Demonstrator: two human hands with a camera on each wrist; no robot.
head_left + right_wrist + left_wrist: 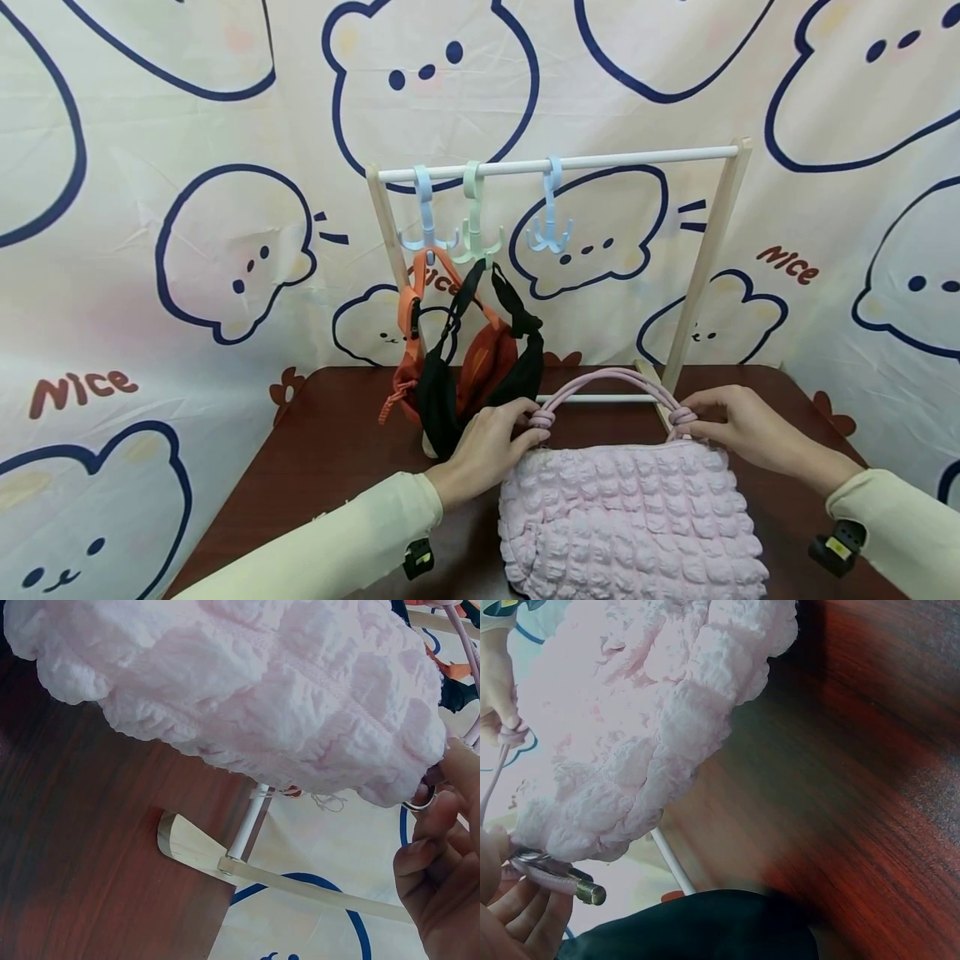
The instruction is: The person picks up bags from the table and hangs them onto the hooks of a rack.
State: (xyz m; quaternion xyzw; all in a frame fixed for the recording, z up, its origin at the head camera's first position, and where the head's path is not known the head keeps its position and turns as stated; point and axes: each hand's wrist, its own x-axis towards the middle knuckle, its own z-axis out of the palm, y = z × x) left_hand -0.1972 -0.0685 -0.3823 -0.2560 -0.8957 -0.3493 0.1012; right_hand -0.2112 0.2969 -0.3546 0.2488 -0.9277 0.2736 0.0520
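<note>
A pale pink puffy handbag hangs between both hands in the head view, its twin-cord handle arched above it. My left hand pinches the knotted left end of that handle. At the opposite end, my right hand grips the right knot between thumb and fingers. In the left wrist view, a brass-tipped cord end sticks out by the left fingers. A metal ring shows at the bag's corner beside the right fingers in the right wrist view. The bag's lower edge is cut off in the head view.
Behind the bag stands a wooden rack with a white rail. Blue and green hooks hang from it. An orange bag and a black bag hang at the left, close by the left hand. All stand on a dark red-brown table.
</note>
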